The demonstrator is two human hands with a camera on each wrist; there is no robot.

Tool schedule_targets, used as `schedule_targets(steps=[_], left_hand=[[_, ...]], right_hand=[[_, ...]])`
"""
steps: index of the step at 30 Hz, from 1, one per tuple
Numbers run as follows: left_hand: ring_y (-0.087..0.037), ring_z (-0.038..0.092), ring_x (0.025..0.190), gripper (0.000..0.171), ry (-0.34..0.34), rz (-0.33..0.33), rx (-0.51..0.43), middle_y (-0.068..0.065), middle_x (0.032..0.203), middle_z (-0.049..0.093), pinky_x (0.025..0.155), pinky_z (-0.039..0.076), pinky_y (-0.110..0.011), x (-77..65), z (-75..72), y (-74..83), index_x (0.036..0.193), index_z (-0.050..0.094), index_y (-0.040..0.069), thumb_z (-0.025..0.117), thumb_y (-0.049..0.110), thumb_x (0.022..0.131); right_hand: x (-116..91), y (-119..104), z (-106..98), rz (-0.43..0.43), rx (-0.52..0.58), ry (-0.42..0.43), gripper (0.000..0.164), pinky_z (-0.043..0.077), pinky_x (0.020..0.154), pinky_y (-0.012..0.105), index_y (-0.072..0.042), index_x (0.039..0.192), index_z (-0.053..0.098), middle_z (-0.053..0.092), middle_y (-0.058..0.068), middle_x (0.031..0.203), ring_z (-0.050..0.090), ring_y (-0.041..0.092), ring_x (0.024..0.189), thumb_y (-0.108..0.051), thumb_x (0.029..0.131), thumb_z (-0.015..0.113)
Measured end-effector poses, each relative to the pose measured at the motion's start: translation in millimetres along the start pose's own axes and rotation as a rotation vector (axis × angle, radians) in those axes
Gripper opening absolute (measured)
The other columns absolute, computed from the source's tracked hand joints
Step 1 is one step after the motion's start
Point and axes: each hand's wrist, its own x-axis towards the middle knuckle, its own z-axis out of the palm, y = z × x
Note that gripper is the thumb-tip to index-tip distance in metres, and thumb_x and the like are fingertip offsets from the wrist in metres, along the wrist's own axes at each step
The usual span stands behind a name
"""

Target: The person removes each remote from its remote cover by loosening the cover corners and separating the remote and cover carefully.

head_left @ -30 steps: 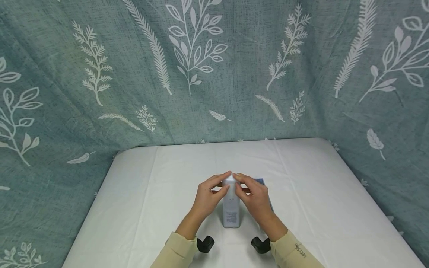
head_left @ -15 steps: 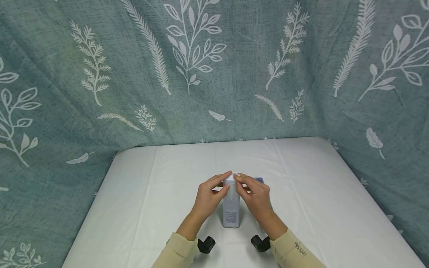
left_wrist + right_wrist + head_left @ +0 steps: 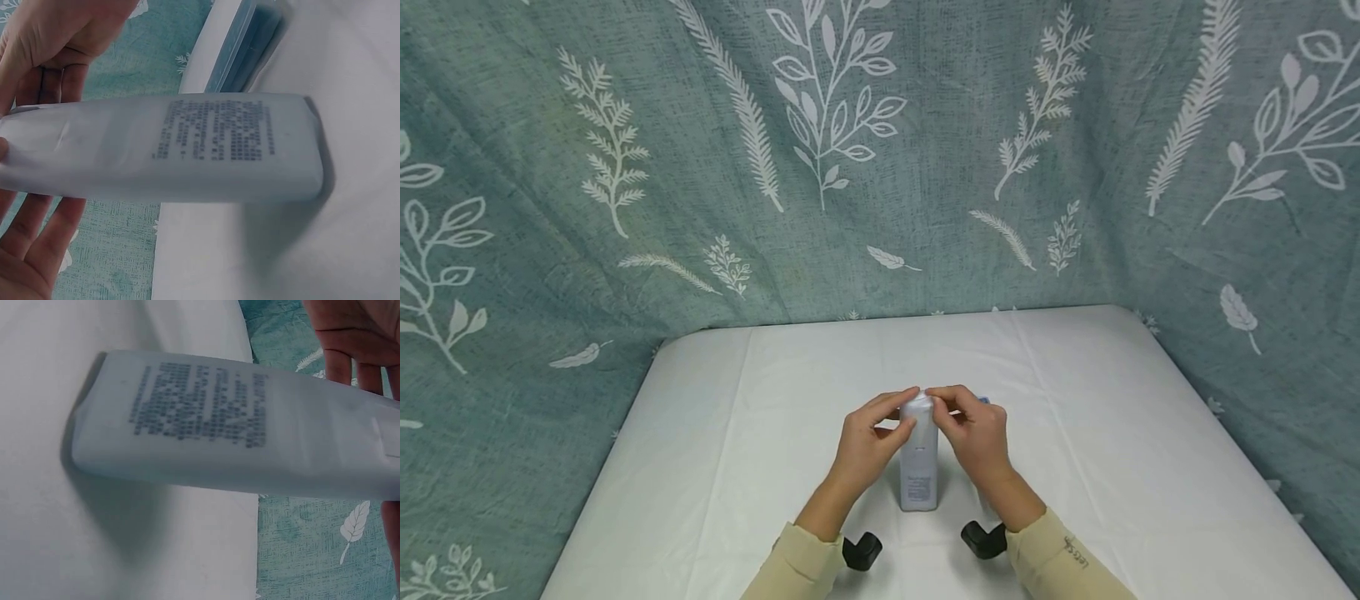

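Observation:
A pale, flat-sided bottle [image 3: 918, 458] stands upright on the white-covered table, a block of small print [image 3: 219, 131] low on its near face. My left hand [image 3: 859, 442] holds it around the upper left side, index finger at the top edge and thumb lower on the front. On the other side, my right hand [image 3: 976, 435] pinches the bottle's top right corner between thumb and index finger. Creases show in its surface near the top in the left wrist view. The fingertips hide part of the top.
Behind my right hand lies a blue flat box [image 3: 253, 44], mostly hidden in the head view. Black wrist-worn devices [image 3: 862, 552] hang under both sleeves. A green leaf-patterned cloth [image 3: 880, 167] surrounds the white table [image 3: 790, 383].
My right fingers have shifted slightly right and up at the bottle's top corner, and that hand now covers more of the blue box. The left hand and bottle have barely moved.

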Motion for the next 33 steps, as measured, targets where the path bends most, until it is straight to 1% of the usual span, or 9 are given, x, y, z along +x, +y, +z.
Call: schedule_targets(steps=[5,11,15,19,25,30,33], left_hand=[[-0.026,0.070,0.101,0.036,0.008,0.002,-0.036,-0.003,0.124,0.071,0.072,0.060,-0.021,-1.3,-0.3,-0.1,0.129,0.068,0.017,0.070,0.011,0.093],[-0.023,0.069,0.102,0.036,0.004,0.007,-0.029,-0.001,0.123,0.070,0.072,0.061,-0.021,-2.8,-1.5,0.0,0.129,0.068,0.019,0.070,0.012,0.093],[-0.021,0.069,0.101,0.037,-0.005,0.019,-0.016,0.000,0.123,0.070,0.071,0.061,-0.023,-3.3,-2.8,0.3,0.130,0.067,0.022,0.070,0.014,0.094],[-0.023,0.069,0.101,0.038,-0.009,0.029,-0.003,-0.002,0.123,0.070,0.069,0.061,-0.022,-4.6,-3.7,0.6,0.131,0.066,0.021,0.070,0.015,0.094],[-0.022,0.069,0.102,0.040,-0.016,0.031,0.008,-0.001,0.124,0.069,0.069,0.061,-0.022,-5.6,-3.6,0.6,0.132,0.064,0.022,0.069,0.012,0.094],[-0.022,0.068,0.102,0.040,-0.016,0.031,-0.003,-0.001,0.123,0.069,0.069,0.061,-0.023,-5.7,-4.0,1.3,0.131,0.064,0.021,0.069,0.010,0.093],[-0.023,0.068,0.102,0.040,-0.019,0.029,-0.010,-0.002,0.123,0.069,0.070,0.061,-0.023,-5.9,-4.1,0.7,0.131,0.064,0.021,0.069,0.009,0.093]], right_hand=[[4,-2,-5,0.070,0.027,-0.060,0.012,0.055,0.058,0.012,-0.007,0.093,0.073,0.078,0.006,0.084,0.074,0.015,0.069,0.002,0.085,0.074],[10,-7,-12,0.215,0.108,-0.167,0.007,0.058,0.060,0.016,-0.009,0.097,0.074,0.078,0.006,0.086,0.074,0.012,0.070,-0.005,0.092,0.070],[15,-9,-16,0.314,0.150,-0.239,0.009,0.060,0.062,0.019,-0.011,0.099,0.075,0.078,0.006,0.089,0.074,0.011,0.073,-0.013,0.095,0.068],[18,-9,-17,0.387,0.212,-0.286,0.012,0.062,0.064,0.024,-0.011,0.101,0.076,0.078,0.008,0.092,0.074,0.010,0.076,-0.019,0.096,0.067],[21,-7,-18,0.455,0.269,-0.323,0.017,0.062,0.065,0.026,-0.010,0.103,0.076,0.078,0.011,0.095,0.074,0.009,0.076,-0.022,0.097,0.065],[22,-4,-18,0.459,0.264,-0.352,0.019,0.062,0.065,0.024,-0.009,0.105,0.076,0.077,0.012,0.097,0.074,0.007,0.076,-0.023,0.098,0.065],[23,-4,-17,0.475,0.264,-0.364,0.020,0.062,0.065,0.024,-0.007,0.105,0.076,0.077,0.012,0.098,0.074,0.008,0.076,-0.022,0.097,0.064]])
